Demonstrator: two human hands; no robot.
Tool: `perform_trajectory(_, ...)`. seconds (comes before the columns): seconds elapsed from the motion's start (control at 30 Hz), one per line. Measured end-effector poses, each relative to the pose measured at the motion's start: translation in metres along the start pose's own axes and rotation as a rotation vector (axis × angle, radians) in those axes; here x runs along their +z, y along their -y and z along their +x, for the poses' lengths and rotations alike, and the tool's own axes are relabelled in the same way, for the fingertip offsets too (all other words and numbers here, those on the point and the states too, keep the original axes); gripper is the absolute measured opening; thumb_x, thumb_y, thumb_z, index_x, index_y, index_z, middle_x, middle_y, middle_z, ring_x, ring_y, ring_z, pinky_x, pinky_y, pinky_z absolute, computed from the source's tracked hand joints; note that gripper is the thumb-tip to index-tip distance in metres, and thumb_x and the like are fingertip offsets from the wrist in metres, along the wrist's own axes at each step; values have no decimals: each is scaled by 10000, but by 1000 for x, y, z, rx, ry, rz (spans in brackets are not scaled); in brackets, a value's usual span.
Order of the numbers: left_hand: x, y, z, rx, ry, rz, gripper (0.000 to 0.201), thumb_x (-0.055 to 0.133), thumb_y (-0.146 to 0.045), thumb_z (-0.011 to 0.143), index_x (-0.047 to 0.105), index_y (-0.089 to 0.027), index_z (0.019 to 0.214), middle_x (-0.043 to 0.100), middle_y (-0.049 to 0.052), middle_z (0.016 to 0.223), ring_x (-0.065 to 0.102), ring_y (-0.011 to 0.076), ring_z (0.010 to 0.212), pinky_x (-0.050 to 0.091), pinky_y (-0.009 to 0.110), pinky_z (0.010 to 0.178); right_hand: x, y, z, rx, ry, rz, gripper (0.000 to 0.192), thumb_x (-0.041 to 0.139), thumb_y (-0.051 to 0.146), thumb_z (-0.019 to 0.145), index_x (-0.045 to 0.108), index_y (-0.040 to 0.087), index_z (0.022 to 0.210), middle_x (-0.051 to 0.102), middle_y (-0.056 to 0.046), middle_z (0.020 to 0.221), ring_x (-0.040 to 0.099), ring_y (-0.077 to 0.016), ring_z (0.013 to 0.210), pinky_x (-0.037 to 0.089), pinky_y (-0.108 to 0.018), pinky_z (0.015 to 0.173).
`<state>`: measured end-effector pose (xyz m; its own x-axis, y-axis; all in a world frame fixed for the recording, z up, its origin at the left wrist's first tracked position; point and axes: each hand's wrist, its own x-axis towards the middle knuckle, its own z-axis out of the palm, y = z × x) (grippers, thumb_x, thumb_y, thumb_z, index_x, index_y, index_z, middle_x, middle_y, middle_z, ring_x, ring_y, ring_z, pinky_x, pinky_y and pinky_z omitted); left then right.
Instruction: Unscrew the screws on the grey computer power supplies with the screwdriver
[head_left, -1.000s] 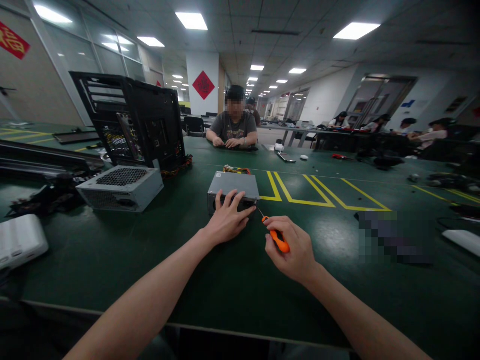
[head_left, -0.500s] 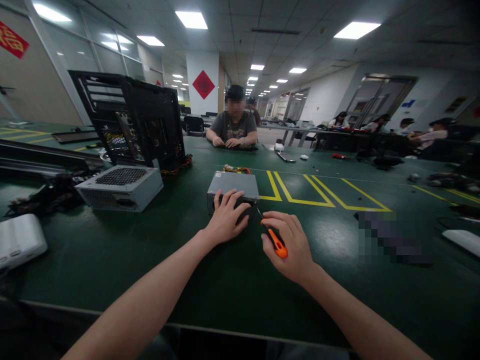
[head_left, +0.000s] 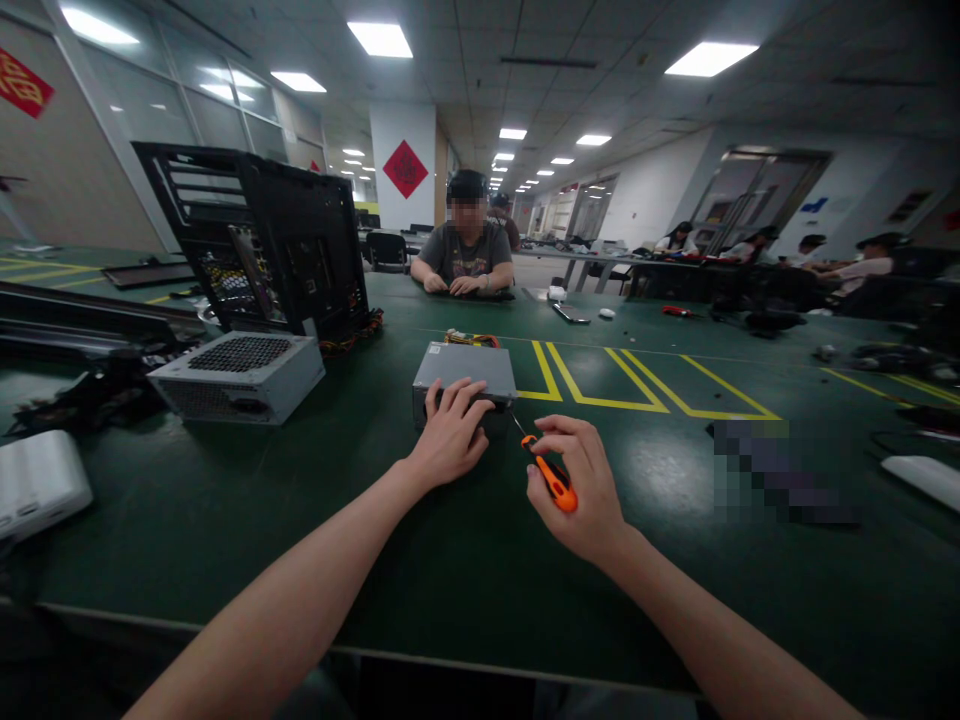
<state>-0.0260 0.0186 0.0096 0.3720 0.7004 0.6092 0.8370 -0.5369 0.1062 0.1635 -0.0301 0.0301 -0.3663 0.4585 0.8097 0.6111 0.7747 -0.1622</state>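
In the head view a grey computer power supply (head_left: 471, 366) lies on the green table in front of me, its bundle of coloured cables behind it. My left hand (head_left: 454, 432) holds it by the near side, fingertips over the top front edge and thumb at the front. Between the thumb and fingers of my right hand (head_left: 577, 482) is an orange and black screwdriver (head_left: 553, 480). Its thin shaft points up and left to the right end of the box's near face. Whether the tip touches a screw is too small to tell.
A second power supply (head_left: 244, 375) sits at left, before an open black computer case (head_left: 277, 240). A white device (head_left: 41, 485) lies at the left edge, and a blurred-out dark object (head_left: 784, 475) at right. Across the table a person (head_left: 466, 245) sits with both hands on the tabletop.
The fingers of my right hand have shifted on the screwdriver handle, with the forefinger now more raised and bent. My left hand and the power supply stay in place.
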Motion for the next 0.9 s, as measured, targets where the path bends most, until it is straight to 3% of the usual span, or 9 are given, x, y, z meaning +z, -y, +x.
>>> perform_trajectory(0.13, 2, 1, 0, 8, -2, 22, 351, 457, -207, 793, 527, -229, 1135, 395, 68, 1352, 262, 257, 1291, 83, 514, 1078, -1, 1, 0, 23, 14, -107, 107, 512, 223, 778, 449, 191, 859, 467, -51, 834, 471, -185, 759, 435, -353, 649)
perform_trajectory(0.3, 3, 3, 0, 30, 2, 38, 383, 481, -228, 790, 536, -244, 1169, 381, 79, 1357, 261, 277, 1285, 85, 535, 1066, 0, 1, -3, 76, 94, -33, 161, 515, 288, 814, 425, 194, 909, 474, -42, 866, 499, -132, 700, 445, -253, 554)
perform_trajectory(0.4, 2, 3, 0, 38, 2, 40, 378, 486, -227, 789, 551, -261, 1160, 381, 80, 1351, 266, 283, 1282, 85, 544, 1061, 2, 1, -5, 12, 69, 13, 114, 513, 205, 809, 424, 197, 880, 504, -46, 872, 534, -134, 757, 467, -252, 608)
perform_trajectory(0.6, 2, 2, -1, 36, -11, 28, 320, 485, -257, 803, 594, -260, 1104, 384, 79, 1350, 255, 285, 1287, 74, 546, 1063, 1, 4, -1, -113, 141, 30, 76, 505, 127, 779, 491, 191, 818, 582, -45, 848, 550, -151, 762, 458, -308, 681)
perform_trajectory(0.7, 3, 2, -1, 39, -19, 17, 328, 497, -263, 797, 598, -258, 1109, 391, 82, 1342, 253, 292, 1285, 73, 551, 1061, -1, 3, 0, -119, 166, 30, 45, 507, 196, 812, 503, 185, 856, 582, -54, 860, 551, -161, 771, 461, -319, 682)
perform_trajectory(0.9, 1, 2, -1, 42, -15, 5, 347, 515, -280, 787, 596, -261, 1123, 372, 76, 1353, 250, 292, 1284, 76, 551, 1061, 2, 0, -4, -10, 121, 18, 222, 495, 271, 837, 443, 171, 1028, 531, -99, 981, 559, -174, 866, 490, -295, 674)
